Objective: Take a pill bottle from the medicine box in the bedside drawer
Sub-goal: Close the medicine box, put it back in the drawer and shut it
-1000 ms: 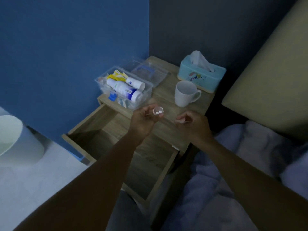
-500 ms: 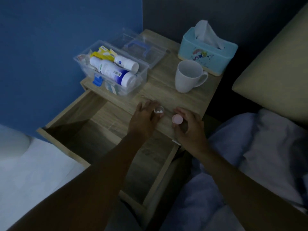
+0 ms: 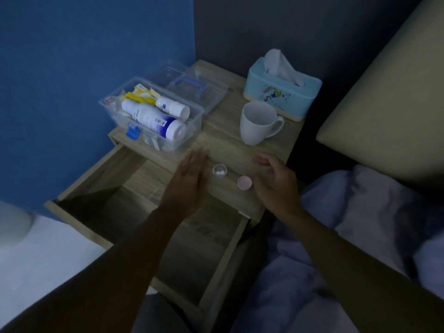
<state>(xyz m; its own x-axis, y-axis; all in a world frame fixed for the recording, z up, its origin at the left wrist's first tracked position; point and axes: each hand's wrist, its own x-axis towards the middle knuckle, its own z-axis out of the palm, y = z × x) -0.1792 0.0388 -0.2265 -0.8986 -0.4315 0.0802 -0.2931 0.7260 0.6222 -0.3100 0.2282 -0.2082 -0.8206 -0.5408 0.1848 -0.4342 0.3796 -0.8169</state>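
A small clear pill bottle (image 3: 219, 169) with white pills inside stands uncapped on the bedside table top (image 3: 242, 155). Its pink cap (image 3: 244, 182) lies just to the right of it. My left hand (image 3: 188, 181) hovers flat beside the bottle on its left, fingers extended, holding nothing. On the other side of the cap is my right hand (image 3: 274, 181), loosely curled and empty. The clear medicine box (image 3: 153, 118), lid off, stands at the table's back left with white bottles and yellow packets in it. The drawer (image 3: 153, 227) below is pulled out.
The box's clear lid (image 3: 192, 86) with a blue handle lies behind the box. A white mug (image 3: 258, 122) and a light blue tissue box (image 3: 282, 93) stand at the back right. A bed with pale bedding (image 3: 360, 227) and a pillow (image 3: 389, 97) lies to the right.
My left hand set the open pill bottle down on the table and let go. My right hand put the pink cap down beside it and drew back.
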